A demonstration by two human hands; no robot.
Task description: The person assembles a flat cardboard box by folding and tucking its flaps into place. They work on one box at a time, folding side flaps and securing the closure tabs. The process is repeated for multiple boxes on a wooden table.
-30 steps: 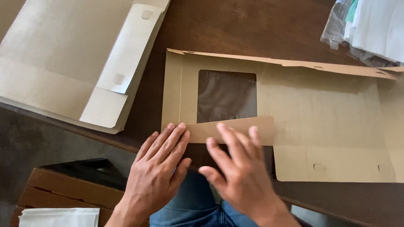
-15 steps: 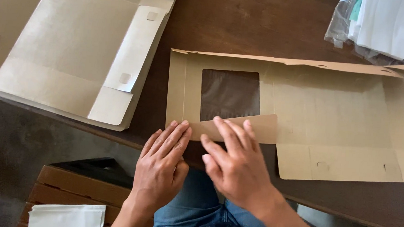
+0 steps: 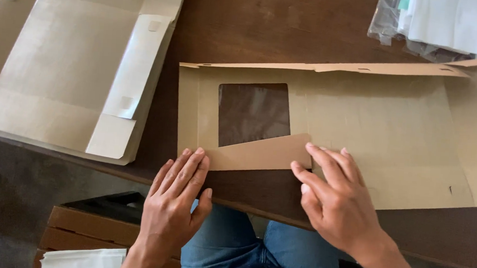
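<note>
A: Flat brown cardboard box blank (image 3: 394,121) with a square clear window (image 3: 254,114), unfolded, lying on the dark brown wooden tabletop (image 3: 267,25), right of centre. Its near-left flap (image 3: 259,153) is folded up over the window's lower edge.

B: Hands?

A: Left hand (image 3: 177,193) flat, fingers straight and together, palm down. Fingertips (image 3: 200,153) touch the flap's left end near the tabletop's front edge. Grips nothing.

B: Right?

A: Right hand (image 3: 331,197) spread loosely, fingers a bit apart, palm down. Fingertips (image 3: 312,149) rest at the flap's right end and on the blank beside it, thumb toward the flap's lower edge. Pressing, not grasping.

B: Blank's far edge?

A: Long thin flap (image 3: 364,68) along the back, raised slightly off the panel.

B: Anything else?

A: Stack of pale flat cardboard blanks (image 3: 60,68) at left, well apart from the hands, overhanging the tabletop edge. Clear plastic bag of white sheets (image 3: 433,24) top right, just behind the blank. Below the tabletop: blue jeans (image 3: 242,250) on the person's legs, brown cardboard box (image 3: 86,227) on the floor at lower left, white sheet (image 3: 84,260) on it.
</note>
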